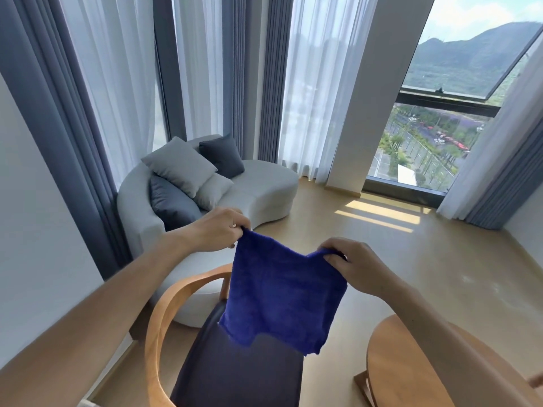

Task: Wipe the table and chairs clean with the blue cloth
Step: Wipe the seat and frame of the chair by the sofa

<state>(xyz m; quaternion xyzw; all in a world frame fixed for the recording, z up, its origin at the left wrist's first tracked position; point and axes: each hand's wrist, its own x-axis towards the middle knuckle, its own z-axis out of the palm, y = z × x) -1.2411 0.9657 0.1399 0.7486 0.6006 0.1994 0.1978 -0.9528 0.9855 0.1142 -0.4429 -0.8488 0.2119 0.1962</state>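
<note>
Both hands, left [219,230] and right [357,267], raised, fingers pinched.

I find no legible text, label, brand, number or sign on anything in my view at this moment.

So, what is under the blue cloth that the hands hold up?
The blue cloth hangs from the left hand and right hand over the chair. Its dark seat and wooden armrest show; the seat part behind the cloth is covered.
</note>
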